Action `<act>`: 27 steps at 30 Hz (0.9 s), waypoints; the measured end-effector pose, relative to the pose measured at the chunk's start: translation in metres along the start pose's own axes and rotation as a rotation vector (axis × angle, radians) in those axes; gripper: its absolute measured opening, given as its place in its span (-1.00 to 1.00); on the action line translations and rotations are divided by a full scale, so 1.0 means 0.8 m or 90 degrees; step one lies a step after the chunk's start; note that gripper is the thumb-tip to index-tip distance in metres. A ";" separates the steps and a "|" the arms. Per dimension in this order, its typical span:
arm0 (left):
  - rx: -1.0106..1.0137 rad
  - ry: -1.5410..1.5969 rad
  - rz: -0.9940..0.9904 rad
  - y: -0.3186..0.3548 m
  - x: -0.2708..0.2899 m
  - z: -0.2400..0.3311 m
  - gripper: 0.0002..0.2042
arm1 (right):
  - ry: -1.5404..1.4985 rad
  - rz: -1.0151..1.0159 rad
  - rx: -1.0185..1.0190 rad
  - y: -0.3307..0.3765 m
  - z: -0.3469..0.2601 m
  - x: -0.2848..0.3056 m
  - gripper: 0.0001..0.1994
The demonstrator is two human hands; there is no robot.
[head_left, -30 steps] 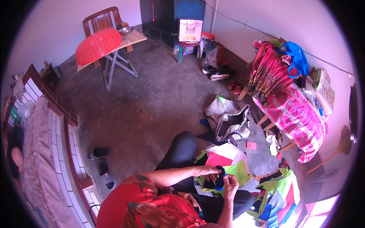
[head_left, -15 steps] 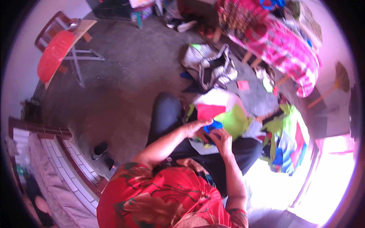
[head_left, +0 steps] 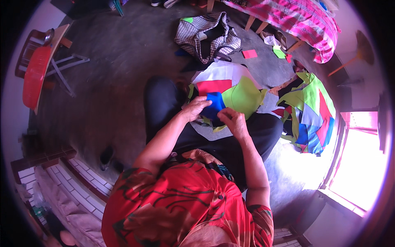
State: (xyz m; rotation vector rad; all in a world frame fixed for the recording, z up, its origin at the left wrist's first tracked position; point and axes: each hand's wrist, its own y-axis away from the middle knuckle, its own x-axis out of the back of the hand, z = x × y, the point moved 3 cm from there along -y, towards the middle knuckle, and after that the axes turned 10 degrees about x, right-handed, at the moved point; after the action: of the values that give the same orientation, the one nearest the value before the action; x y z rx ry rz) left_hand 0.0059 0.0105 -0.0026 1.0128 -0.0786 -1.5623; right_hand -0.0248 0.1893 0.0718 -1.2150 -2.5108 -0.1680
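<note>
Blue fabric piece (head_left: 214,109), held at chest height a second ago, now lowered onto lap over lime-green cloth (head_left: 243,98) and red cloth (head_left: 214,86); left hand (head_left: 195,108) pinching its left edge, right hand (head_left: 233,120) pinching its lower right corner, apparently aligning.

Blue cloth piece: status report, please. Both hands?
Left hand and right hand both grip blue cloth piece. It lies over green piece on lap. Nothing in the way.
</note>
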 end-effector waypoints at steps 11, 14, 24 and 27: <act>-0.230 -0.171 0.017 -0.012 -0.016 0.084 -0.51 | -0.335 0.501 -0.038 0.013 0.027 0.088 -0.81; -0.247 -0.217 -0.025 -0.024 -0.044 0.120 -0.50 | -0.346 0.507 -0.027 0.015 0.028 0.091 -0.79; -0.114 -0.169 -0.015 -0.089 -0.066 0.179 -0.53 | -0.359 0.497 -0.023 0.013 0.024 0.092 -0.79; -0.037 -0.314 0.177 -0.124 0.007 0.145 -0.53 | -0.357 0.502 -0.056 0.014 0.024 0.090 -0.79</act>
State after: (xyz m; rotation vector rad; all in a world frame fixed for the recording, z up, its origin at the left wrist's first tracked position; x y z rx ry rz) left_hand -0.1431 -0.0212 0.0098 0.5260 -0.4914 -1.5126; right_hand -0.0625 0.2540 0.0792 -2.4449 -2.2029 0.3033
